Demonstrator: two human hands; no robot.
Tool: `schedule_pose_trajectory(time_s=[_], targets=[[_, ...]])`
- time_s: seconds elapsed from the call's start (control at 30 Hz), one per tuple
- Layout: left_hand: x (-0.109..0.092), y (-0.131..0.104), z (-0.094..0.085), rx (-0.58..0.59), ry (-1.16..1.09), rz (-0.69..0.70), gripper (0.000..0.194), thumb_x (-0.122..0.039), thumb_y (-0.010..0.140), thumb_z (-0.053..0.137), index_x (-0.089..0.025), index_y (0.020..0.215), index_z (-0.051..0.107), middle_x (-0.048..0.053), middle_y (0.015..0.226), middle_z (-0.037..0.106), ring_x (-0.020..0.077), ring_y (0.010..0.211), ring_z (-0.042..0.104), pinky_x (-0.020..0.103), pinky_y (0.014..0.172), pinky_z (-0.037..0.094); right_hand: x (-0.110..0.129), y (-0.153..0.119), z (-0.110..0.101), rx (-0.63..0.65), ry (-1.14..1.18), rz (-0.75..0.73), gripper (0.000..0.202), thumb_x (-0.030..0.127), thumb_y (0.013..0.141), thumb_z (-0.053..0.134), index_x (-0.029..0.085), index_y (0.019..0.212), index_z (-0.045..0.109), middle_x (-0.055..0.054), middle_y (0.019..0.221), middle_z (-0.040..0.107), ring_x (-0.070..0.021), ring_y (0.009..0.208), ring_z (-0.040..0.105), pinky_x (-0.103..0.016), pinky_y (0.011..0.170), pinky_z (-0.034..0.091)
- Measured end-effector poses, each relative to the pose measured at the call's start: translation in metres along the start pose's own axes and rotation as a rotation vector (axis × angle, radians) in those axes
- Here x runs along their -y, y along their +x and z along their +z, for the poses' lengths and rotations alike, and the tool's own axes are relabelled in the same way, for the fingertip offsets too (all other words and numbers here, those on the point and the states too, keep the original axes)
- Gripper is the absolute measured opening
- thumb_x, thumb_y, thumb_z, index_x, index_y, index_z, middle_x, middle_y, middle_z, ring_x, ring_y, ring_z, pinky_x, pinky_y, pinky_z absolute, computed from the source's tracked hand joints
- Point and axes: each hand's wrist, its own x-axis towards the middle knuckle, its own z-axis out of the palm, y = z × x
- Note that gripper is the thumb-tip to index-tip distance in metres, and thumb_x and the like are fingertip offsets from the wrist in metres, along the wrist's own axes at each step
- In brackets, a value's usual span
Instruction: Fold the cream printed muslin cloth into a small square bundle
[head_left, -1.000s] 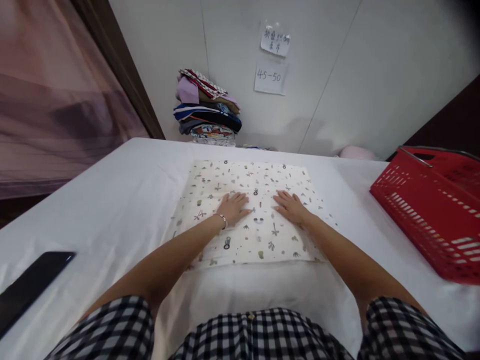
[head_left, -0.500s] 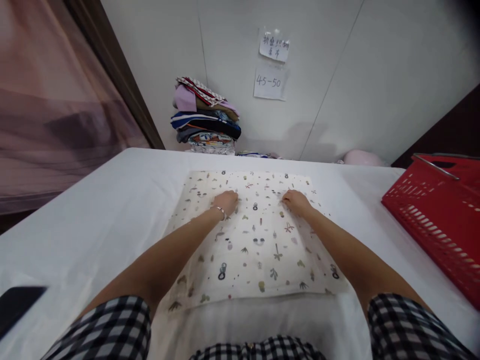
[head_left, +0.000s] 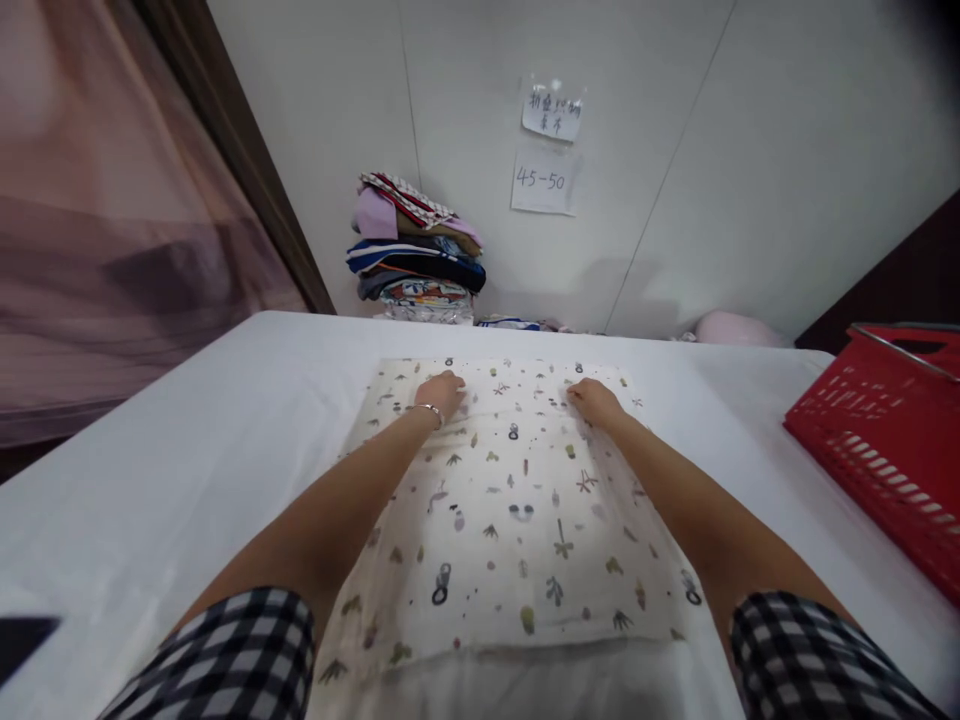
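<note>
A cream cloth (head_left: 517, 540) printed with small plants, starfish and other motifs lies spread on the white table in front of me. My left hand (head_left: 442, 393), with a bracelet at the wrist, is closed on the cloth left of its middle, toward the far edge. On the right, my right hand (head_left: 595, 402) pinches the cloth at about the same distance from me. A faint crease or layer edge runs across between the two hands. The fingertips are partly hidden, so how much fabric each holds is unclear.
The white-covered table (head_left: 187, 450) stretches to both sides. A red plastic basket (head_left: 885, 430) stands at the right edge. Behind the table, a pile of folded fabrics (head_left: 416, 250) rises against the wall. A dark flat object (head_left: 22, 640) lies at the lower left.
Both hands have moved slightly farther toward the cloth's far edge, and the left has also gone a little left. The camera view has tilted up slightly.
</note>
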Motion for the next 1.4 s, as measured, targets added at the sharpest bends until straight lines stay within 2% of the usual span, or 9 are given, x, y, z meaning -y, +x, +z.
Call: schedule_pose_trajectory(time_s=[0.1,0.3,0.43,0.53,0.63,0.87,1.03,1.23,1.4], targets=[[0.002,0.012,0.001,0.039,0.028,-0.009,0.023,-0.029,0.083,0.049,-0.022,0.095,0.067,0.007,0.112,0.062,0.0201,0.098,0.059,0.027,0.078,0.047,0.003,0.012,0.001,0.01,-0.016,-0.003,0.023,0.025,0.087,0.047,0.018,0.091,0.068,-0.01,0.103,0.063,-0.0204,0.094,0.057,-0.026,0.074,0.042],[0.001,0.023,0.004,-0.007,0.013,-0.018,0.025,-0.024,0.085,0.043,-0.019,0.095,0.066,0.01,0.111,0.063,0.0223,0.096,0.06,0.033,0.08,0.047,0.002,0.015,0.0,-0.036,-0.019,-0.023,0.027,0.023,0.09,0.039,0.018,0.092,0.066,-0.01,0.106,0.063,-0.0214,0.101,0.055,-0.027,0.075,0.041],[0.008,0.028,0.002,0.016,-0.024,-0.029,0.025,-0.029,0.085,0.044,-0.022,0.091,0.068,0.007,0.106,0.066,0.0195,0.091,0.062,0.029,0.078,0.048,-0.002,0.022,-0.001,0.009,0.006,-0.009,0.025,0.024,0.088,0.042,0.02,0.091,0.067,-0.006,0.101,0.066,-0.0187,0.091,0.059,-0.025,0.074,0.043],[0.016,0.036,0.001,-0.009,-0.041,-0.05,0.032,-0.033,0.087,0.039,-0.022,0.097,0.068,0.007,0.111,0.064,0.0201,0.096,0.061,0.028,0.08,0.048,-0.006,0.035,-0.003,-0.006,-0.003,0.018,0.031,0.025,0.09,0.039,0.022,0.105,0.065,-0.006,0.112,0.064,-0.0189,0.098,0.058,-0.026,0.079,0.044],[0.022,0.047,0.002,-0.054,0.005,-0.081,0.034,-0.029,0.087,0.039,-0.023,0.108,0.065,0.008,0.122,0.058,0.0217,0.1,0.06,0.031,0.083,0.047,-0.005,0.053,-0.003,-0.017,-0.042,0.073,0.035,0.026,0.09,0.04,0.023,0.118,0.06,-0.009,0.12,0.06,-0.0228,0.104,0.057,-0.03,0.08,0.045],[0.027,0.072,0.011,-0.013,0.114,-0.086,0.033,-0.02,0.083,0.044,-0.019,0.109,0.065,0.015,0.115,0.059,0.0259,0.099,0.061,0.035,0.08,0.048,0.003,0.082,0.006,-0.006,-0.12,0.081,0.027,0.022,0.089,0.042,0.019,0.102,0.066,-0.014,0.106,0.064,-0.0264,0.096,0.06,-0.034,0.076,0.046],[0.024,0.084,0.008,-0.042,0.127,-0.095,0.038,-0.018,0.081,0.046,-0.016,0.116,0.06,0.018,0.119,0.057,0.0271,0.104,0.059,0.037,0.085,0.046,0.002,0.088,0.007,-0.067,-0.146,0.082,0.029,0.018,0.091,0.037,0.017,0.108,0.061,-0.015,0.112,0.06,-0.0256,0.104,0.056,-0.034,0.083,0.044],[0.02,0.082,0.01,-0.04,0.081,-0.156,0.036,-0.017,0.084,0.04,-0.016,0.112,0.062,0.015,0.112,0.063,0.0251,0.097,0.061,0.034,0.078,0.049,0.004,0.091,0.007,-0.054,-0.122,0.117,0.03,0.02,0.091,0.035,0.017,0.107,0.061,-0.014,0.109,0.062,-0.0246,0.095,0.059,-0.034,0.078,0.045],[0.032,0.071,0.01,-0.147,0.051,-0.095,0.038,-0.023,0.089,0.033,-0.018,0.111,0.063,0.012,0.116,0.061,0.0243,0.106,0.056,0.034,0.082,0.047,0.014,0.089,0.005,-0.047,-0.083,0.046,0.031,0.032,0.092,0.037,0.025,0.112,0.06,-0.008,0.113,0.061,-0.0223,0.099,0.057,-0.031,0.079,0.045]])
